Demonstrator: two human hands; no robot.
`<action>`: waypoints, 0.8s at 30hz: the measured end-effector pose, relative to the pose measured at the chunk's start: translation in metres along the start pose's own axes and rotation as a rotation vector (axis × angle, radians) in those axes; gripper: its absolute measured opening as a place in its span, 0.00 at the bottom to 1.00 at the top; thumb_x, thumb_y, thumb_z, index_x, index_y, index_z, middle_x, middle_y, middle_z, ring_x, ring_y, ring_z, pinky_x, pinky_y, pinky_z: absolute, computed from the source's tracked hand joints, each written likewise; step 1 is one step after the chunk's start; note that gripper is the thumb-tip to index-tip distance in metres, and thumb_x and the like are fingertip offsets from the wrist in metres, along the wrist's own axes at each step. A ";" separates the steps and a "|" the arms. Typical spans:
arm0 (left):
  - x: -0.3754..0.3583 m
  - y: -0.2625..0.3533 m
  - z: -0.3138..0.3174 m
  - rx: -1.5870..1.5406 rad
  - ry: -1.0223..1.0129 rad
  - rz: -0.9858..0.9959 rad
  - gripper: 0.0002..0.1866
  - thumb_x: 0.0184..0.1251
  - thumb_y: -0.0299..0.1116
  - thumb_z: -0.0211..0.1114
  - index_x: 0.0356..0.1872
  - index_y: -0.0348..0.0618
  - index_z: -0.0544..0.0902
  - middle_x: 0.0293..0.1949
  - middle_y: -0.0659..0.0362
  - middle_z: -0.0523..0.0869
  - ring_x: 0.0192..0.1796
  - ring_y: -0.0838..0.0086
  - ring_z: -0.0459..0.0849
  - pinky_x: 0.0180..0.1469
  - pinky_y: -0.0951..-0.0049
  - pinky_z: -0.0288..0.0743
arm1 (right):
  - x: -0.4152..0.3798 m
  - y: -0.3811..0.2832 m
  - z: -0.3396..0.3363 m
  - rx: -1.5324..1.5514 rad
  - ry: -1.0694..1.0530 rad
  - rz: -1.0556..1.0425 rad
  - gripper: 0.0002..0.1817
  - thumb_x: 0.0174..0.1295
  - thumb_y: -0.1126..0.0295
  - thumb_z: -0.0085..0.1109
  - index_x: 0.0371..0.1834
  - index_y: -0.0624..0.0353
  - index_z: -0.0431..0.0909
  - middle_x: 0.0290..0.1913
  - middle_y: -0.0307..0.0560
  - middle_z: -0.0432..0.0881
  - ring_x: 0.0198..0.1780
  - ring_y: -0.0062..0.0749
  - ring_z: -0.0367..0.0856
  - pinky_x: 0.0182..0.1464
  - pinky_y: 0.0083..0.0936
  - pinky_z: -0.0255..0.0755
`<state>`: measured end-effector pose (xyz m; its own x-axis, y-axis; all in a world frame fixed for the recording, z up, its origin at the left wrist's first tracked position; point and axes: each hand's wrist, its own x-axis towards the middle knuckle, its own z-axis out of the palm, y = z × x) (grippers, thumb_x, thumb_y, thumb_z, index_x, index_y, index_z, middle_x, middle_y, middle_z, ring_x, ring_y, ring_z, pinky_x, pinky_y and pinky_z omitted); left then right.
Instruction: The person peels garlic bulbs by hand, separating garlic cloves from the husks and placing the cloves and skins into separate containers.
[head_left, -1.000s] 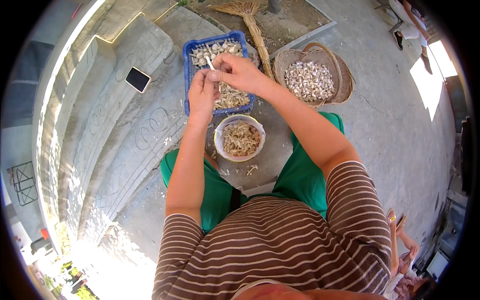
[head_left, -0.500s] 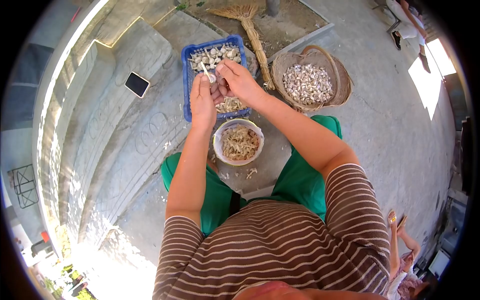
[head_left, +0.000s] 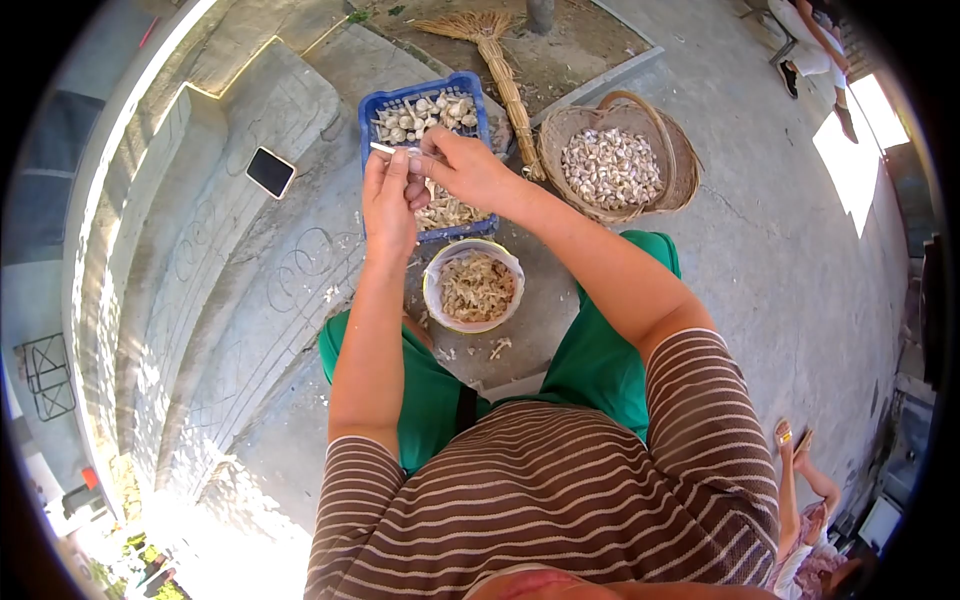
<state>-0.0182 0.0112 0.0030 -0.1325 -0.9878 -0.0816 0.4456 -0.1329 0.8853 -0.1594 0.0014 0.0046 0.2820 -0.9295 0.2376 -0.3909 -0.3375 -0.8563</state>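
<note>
Over a blue plastic crate (head_left: pixel 368 103), my left hand (head_left: pixel 390 205) is closed around a garlic bulb whose pale stem (head_left: pixel 382 148) sticks out to the left. My right hand (head_left: pixel 465 172) meets it there, thumb and fingers pinched on the same bulb. Most of the bulb is hidden by the fingers. Whole garlic bulbs (head_left: pixel 428 115) lie in the far part of the crate, and dry stems and skins (head_left: pixel 447 212) in the near part. Just below the crate stands a lined bucket (head_left: pixel 433 297) holding papery garlic skins (head_left: pixel 478 287).
Right of the crate is a handled wicker basket (head_left: pixel 683 178) full of separated cloves (head_left: pixel 610 170). A straw broom (head_left: pixel 508 85) lies behind. A phone (head_left: pixel 271 172) rests on the concrete step at left. Other people's legs show at upper right and lower right.
Both hands have shifted slightly left and rotated. The garlic stem has tipped from nearly upright to almost level, pointing left.
</note>
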 end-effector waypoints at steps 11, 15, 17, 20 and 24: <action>-0.005 -0.011 0.011 0.160 0.081 0.077 0.10 0.74 0.37 0.48 0.45 0.44 0.73 0.25 0.67 0.71 0.23 0.88 0.64 0.22 0.86 0.61 | -0.005 -0.004 0.012 -0.125 0.097 -0.037 0.17 0.68 0.60 0.41 0.35 0.67 0.67 0.26 0.65 0.78 0.30 0.60 0.79 0.33 0.47 0.72; -0.006 -0.012 0.013 0.238 0.087 0.118 0.11 0.75 0.37 0.46 0.47 0.44 0.72 0.30 0.65 0.75 0.27 0.85 0.73 0.26 0.84 0.69 | -0.004 -0.004 0.014 -0.117 0.125 -0.014 0.18 0.67 0.60 0.40 0.35 0.68 0.69 0.26 0.64 0.79 0.29 0.58 0.80 0.33 0.46 0.74; -0.005 -0.015 0.009 0.259 0.074 0.132 0.11 0.75 0.37 0.46 0.49 0.45 0.72 0.32 0.64 0.77 0.29 0.84 0.75 0.27 0.84 0.71 | -0.004 -0.003 0.013 -0.100 0.126 -0.032 0.18 0.67 0.60 0.40 0.35 0.68 0.70 0.26 0.64 0.79 0.29 0.58 0.80 0.34 0.46 0.74; -0.004 -0.018 0.003 0.278 0.004 0.149 0.12 0.75 0.38 0.44 0.51 0.45 0.71 0.35 0.62 0.78 0.32 0.82 0.78 0.30 0.83 0.73 | -0.005 -0.001 0.013 -0.053 0.128 -0.041 0.18 0.67 0.61 0.41 0.34 0.68 0.70 0.26 0.65 0.79 0.30 0.59 0.80 0.34 0.46 0.74; -0.005 -0.018 0.001 0.310 -0.044 0.161 0.12 0.76 0.37 0.43 0.52 0.45 0.70 0.35 0.63 0.78 0.32 0.83 0.78 0.30 0.83 0.73 | -0.006 -0.002 0.014 0.041 0.121 0.004 0.18 0.67 0.61 0.41 0.34 0.68 0.71 0.27 0.65 0.80 0.31 0.59 0.80 0.36 0.46 0.74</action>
<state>-0.0263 0.0186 -0.0122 -0.1233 -0.9888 0.0842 0.1745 0.0619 0.9827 -0.1482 0.0099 -0.0011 0.1716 -0.9429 0.2854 -0.3551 -0.3294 -0.8749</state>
